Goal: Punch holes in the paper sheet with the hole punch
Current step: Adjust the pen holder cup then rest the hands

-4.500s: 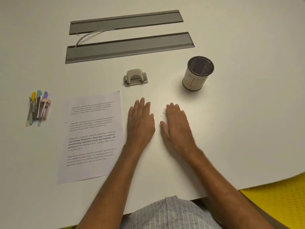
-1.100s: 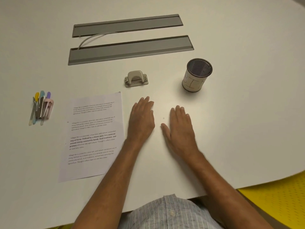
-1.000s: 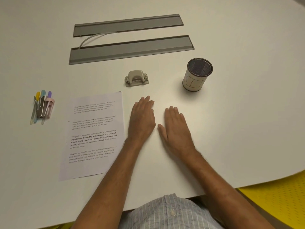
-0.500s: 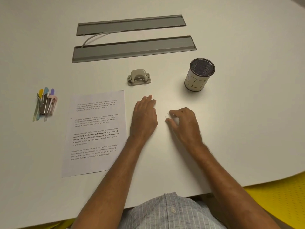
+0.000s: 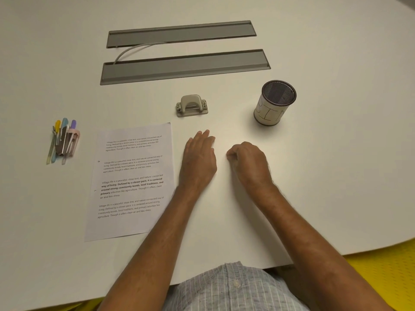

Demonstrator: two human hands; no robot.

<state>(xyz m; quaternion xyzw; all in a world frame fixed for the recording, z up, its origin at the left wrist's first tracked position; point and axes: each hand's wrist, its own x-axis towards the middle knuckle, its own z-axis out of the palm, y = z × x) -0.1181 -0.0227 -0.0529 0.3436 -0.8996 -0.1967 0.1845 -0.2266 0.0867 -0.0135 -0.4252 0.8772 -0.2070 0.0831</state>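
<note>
A printed paper sheet [image 5: 131, 180] lies flat on the white table, left of my arms. A small beige hole punch [image 5: 192, 105] stands beyond it, just past the sheet's far right corner. My left hand [image 5: 198, 159] rests palm down on the table right beside the sheet, fingers together, holding nothing. My right hand [image 5: 248, 162] sits to its right with the fingers curled under into a loose fist; whether anything tiny is pinched in it is hidden.
A mesh pen cup [image 5: 275, 103] wrapped in white paper stands at the right, past my right hand. A bundle of pens and clips [image 5: 64, 141] lies at the far left. Two grey cable trays [image 5: 184, 66] with a white cable run across the back. The table edge curves near my body.
My right hand, flat a second ago, has curled its fingers into a fist and shifted slightly right. My left hand stays flat in place. Sheet and punch have not moved.
</note>
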